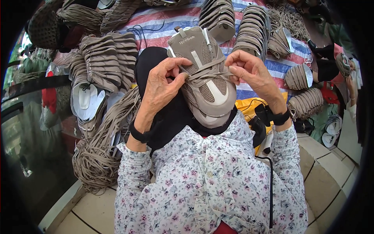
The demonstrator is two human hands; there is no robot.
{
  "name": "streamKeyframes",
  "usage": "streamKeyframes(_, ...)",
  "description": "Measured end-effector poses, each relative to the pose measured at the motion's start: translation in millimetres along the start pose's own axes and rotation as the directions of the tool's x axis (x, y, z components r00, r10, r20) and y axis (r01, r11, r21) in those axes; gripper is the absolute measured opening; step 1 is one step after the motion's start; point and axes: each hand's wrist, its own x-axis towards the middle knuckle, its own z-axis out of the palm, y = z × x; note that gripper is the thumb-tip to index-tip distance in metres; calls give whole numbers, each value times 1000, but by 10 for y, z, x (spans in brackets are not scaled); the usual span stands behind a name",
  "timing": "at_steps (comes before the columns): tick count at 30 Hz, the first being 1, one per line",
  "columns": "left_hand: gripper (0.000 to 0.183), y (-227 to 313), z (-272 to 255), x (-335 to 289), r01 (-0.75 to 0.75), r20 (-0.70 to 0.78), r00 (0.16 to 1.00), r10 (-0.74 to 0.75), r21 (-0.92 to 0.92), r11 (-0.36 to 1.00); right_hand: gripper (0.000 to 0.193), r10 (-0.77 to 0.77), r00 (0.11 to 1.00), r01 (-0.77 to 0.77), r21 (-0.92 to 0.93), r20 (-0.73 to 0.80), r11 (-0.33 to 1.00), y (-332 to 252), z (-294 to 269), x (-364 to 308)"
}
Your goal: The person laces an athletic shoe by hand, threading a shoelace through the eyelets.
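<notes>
A taupe shoe upper (212, 109) with mesh panels and pale stripes lies across my lap, its rounded toe pointing toward me and its tongue (191, 43) at the far end. A flat taupe shoelace (206, 72) crosses the upper's middle. At the left edge of the upper, my left hand (161, 80) pinches the lace between thumb and forefinger. My right hand (255, 74) pinches the lace on the opposite side, fingertips pressed together. Exactly how the lace runs through the holes is hard to make out.
Stacks of similar uppers (107, 58) stand to the left, and others (251, 33) sit on the striped sheet (187, 17) ahead. A thick bundle of laces (97, 163) hangs beside my left arm. Another person's hand (350, 84) holds an upper at the far right.
</notes>
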Motion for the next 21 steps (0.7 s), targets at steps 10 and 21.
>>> streamKeyframes(10, 20, -36, 65, -8, -58, -41, 997, 59, 36, 998, 11, -196, 981, 182, -406, 6, 896, -103, -188, 301)
streamKeyframes(21, 19, -56, 69, 13, -53, -35, 998, 54, 30, 998, 13, -24, 998, 15, 156, 55, 988, -390, -42, 296)
